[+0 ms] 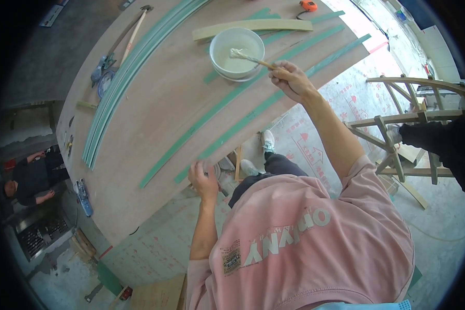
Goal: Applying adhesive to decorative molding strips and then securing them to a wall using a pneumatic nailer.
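Observation:
My right hand (pixel 290 78) grips the wooden handle of a paintbrush (pixel 249 57), its bristles dipped in a white bowl (pixel 237 51) of pale glue or paint. The bowl stands on a large brown board (pixel 165 103) used as a worktop. My left hand (pixel 204 178) rests at the board's near edge, fingers curled over it, close to the end of a long green strip (pixel 263 106). Several more green strips (pixel 124 77) lie along the board. A pale curved wooden piece (pixel 253 26) lies just beyond the bowl.
A hammer (pixel 134 31), blue tool (pixel 102 67) and orange tape measure (pixel 308 5) lie on the board's far parts; a blue tool (pixel 83 197) sits at its left edge. Another person (pixel 33 178) crouches at left. A wooden frame (pixel 398 134) stands on the covered floor at right.

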A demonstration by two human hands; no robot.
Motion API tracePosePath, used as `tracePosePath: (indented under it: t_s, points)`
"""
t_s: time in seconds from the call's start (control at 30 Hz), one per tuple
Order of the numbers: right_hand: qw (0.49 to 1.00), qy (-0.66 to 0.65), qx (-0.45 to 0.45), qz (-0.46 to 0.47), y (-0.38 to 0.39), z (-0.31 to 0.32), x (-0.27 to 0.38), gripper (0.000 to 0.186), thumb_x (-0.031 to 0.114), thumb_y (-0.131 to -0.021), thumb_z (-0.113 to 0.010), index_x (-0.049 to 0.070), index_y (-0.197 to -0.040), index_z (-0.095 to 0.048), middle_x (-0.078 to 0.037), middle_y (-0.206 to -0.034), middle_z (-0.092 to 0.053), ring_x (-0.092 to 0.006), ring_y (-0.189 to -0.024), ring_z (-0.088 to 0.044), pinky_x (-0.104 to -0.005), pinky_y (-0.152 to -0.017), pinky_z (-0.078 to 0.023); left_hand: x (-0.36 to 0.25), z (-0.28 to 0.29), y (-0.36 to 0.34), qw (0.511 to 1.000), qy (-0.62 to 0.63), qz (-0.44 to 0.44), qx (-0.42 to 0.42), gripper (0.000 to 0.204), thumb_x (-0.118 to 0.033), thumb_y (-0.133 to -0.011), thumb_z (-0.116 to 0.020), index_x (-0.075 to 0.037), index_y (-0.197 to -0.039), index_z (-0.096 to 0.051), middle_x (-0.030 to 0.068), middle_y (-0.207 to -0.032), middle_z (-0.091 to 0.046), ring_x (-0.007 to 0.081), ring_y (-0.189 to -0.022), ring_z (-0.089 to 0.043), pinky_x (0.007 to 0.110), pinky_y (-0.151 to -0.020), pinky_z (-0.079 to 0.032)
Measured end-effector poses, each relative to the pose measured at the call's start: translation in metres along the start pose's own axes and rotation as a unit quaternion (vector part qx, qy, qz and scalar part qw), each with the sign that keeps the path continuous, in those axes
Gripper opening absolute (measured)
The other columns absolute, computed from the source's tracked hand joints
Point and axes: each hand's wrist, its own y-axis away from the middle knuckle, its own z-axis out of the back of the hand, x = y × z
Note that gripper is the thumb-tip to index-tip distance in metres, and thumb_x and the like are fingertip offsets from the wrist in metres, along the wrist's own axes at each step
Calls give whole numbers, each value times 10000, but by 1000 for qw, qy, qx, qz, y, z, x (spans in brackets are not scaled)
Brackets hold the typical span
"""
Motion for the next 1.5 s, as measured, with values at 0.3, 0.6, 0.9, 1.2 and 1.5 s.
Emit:
tracePosePath:
  t_s: [0.3,0.6,0.9,1.2,1.5]
  points:
    - [990,-139,-8,27,8,-22,-9,115,140,-1000,-594,31,-1036,-588,-62,-870,-606,-144,-749,-558,-270,-680,-476,-12,-25,-22,996,-5,-87,11,369,-183,-877,-678,-41,-1213,-618,174,-1252,-572,380,-1180,-524,509,-982,-400]
    - [927,360,-101,25,151,-12,-58,199,125,-979,-599,-2,-1114,-673,-43,-794,-604,-107,-688,-538,-262,-614,-433,45,-8,-16,999,31,27,-8,341,-194,-877,-685,-22,-1169,-643,173,-1024,-610,372,-953,-587,462,-824,-464]
    - [820,554,-135,49,163,-65,-151,203,108,-936,-623,-6,-1092,-682,-209,-935,-696,-321,-831,-682,-367,-757,-529,48,-3,-22,998,29,25,52,389,-243,-858,-706,-29,-1179,-651,156,-978,-613,342,-917,-599,443,-795,-475]
    - [744,602,-258,134,141,-6,-112,191,130,-929,-639,43,-1083,-712,-222,-880,-693,-348,-779,-688,-394,-707,-535,48,3,-22,996,34,31,79,396,-220,-856,-695,-18,-1192,-638,148,-986,-600,331,-912,-591,436,-803,-475]
    - [746,650,-40,135,151,-39,-141,216,100,-902,-628,3,-1084,-691,-212,-988,-690,-397,-899,-662,-449,-816,-528,47,1,-24,995,26,39,87,389,-220,-857,-685,-21,-1187,-634,140,-972,-592,317,-890,-583,432,-782,-471]
